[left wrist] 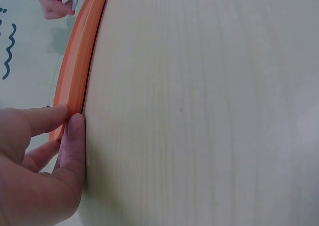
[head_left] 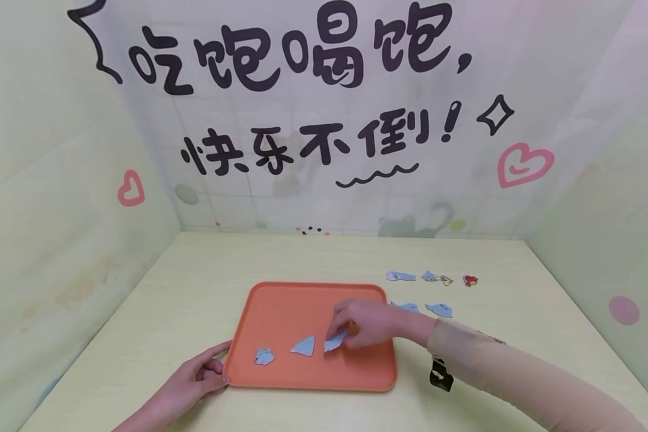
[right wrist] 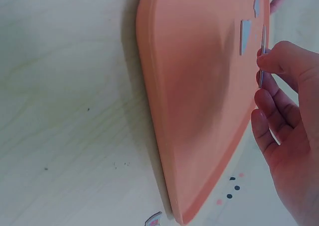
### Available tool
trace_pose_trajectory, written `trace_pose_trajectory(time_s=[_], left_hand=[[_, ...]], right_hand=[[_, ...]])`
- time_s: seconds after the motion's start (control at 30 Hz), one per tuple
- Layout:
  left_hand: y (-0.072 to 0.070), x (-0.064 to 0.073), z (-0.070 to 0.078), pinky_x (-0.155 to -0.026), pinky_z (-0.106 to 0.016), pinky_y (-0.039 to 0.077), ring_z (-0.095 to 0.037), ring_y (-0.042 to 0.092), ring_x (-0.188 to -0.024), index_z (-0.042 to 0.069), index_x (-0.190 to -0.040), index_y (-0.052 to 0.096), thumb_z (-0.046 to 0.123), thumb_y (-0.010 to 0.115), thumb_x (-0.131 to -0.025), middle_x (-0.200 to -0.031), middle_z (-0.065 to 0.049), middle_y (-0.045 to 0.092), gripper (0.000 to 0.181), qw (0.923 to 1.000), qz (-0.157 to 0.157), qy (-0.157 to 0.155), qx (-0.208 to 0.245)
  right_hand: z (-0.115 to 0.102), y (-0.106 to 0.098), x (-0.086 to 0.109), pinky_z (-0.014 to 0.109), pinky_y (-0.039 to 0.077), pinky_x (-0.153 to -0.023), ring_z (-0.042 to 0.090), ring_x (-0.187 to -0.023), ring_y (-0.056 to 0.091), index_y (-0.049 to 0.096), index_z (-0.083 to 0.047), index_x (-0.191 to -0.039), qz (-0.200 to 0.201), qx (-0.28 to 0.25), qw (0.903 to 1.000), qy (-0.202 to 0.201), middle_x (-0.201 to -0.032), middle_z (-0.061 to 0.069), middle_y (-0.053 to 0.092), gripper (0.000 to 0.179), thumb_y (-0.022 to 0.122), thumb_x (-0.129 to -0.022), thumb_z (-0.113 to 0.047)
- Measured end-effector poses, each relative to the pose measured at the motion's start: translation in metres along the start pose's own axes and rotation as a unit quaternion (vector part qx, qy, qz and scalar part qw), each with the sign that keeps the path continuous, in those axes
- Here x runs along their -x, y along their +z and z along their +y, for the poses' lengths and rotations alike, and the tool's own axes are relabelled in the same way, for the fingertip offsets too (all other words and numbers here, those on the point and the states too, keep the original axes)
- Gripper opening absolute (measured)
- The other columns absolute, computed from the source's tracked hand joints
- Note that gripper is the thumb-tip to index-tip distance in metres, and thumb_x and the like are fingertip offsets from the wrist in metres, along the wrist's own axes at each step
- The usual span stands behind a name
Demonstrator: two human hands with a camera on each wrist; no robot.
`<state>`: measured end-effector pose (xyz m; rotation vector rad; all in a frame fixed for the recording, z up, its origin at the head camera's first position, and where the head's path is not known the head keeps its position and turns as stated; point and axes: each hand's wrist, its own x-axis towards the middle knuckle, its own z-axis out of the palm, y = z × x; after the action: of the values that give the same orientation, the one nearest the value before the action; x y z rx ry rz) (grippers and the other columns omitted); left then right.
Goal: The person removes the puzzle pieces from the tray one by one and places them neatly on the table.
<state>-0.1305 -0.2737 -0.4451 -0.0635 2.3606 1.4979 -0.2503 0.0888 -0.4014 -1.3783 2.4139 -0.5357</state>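
My left hand (head_left: pixel 194 378) is at the front left corner of an orange tray (head_left: pixel 288 309). In the left wrist view its thumb and fingers pinch the tray's rim (left wrist: pixel 79 61). Over the right half of the tray, my right hand (head_left: pixel 367 324) pinches a thin light-blue flat piece (head_left: pixel 335 342). The right wrist view shows that piece (right wrist: pixel 262 56) edge-on between thumb and fingers, tilted up from the tray. Two more light-blue pieces lie on the tray: a pointed one (head_left: pixel 304 346) beside the held piece, and a small irregular one (head_left: pixel 264 356) farther left.
Several flat cut pieces lie on the pale wooden table right of the tray: a strip (head_left: pixel 401 276), a red piece (head_left: pixel 470 280), a blue piece (head_left: pixel 439 309) and others. Printed fabric walls (head_left: pixel 324 198) enclose the table at the back and sides.
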Motion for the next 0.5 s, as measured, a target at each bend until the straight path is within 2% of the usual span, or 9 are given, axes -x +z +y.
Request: trace_pose_trajectory(time_s=[0.23,0.5], left_hand=[[0.000,-0.001,0.000,-0.073,-0.022,0.054,-0.011,0.054,-0.083,0.001,-0.153,0.031,0.012,0.068,-0.091,-0.105,-0.009,0.053,0.073,1.0000,0.002,-0.001,-0.003],[-0.001,0.000,0.001,-0.070,-0.020,0.051,-0.009,0.052,-0.081,-0.001,-0.154,0.029,0.011,0.066,-0.093,-0.105,-0.008,0.053,0.072,1.0000,-0.003,0.005,-0.006]], right_hand=[[0.004,-0.008,0.006,0.019,0.050,-0.082,0.002,-0.092,0.055,0.076,-0.023,-0.110,0.025,-0.004,0.9997,-0.002,-0.101,-0.011,0.063,0.026,0.068,-0.087,-0.012],[0.013,-0.020,0.017,0.026,0.052,-0.080,0.006,-0.092,0.055,0.076,-0.024,-0.108,0.088,0.001,0.9959,-0.019,-0.098,-0.009,0.063,0.028,0.068,-0.087,-0.009]])
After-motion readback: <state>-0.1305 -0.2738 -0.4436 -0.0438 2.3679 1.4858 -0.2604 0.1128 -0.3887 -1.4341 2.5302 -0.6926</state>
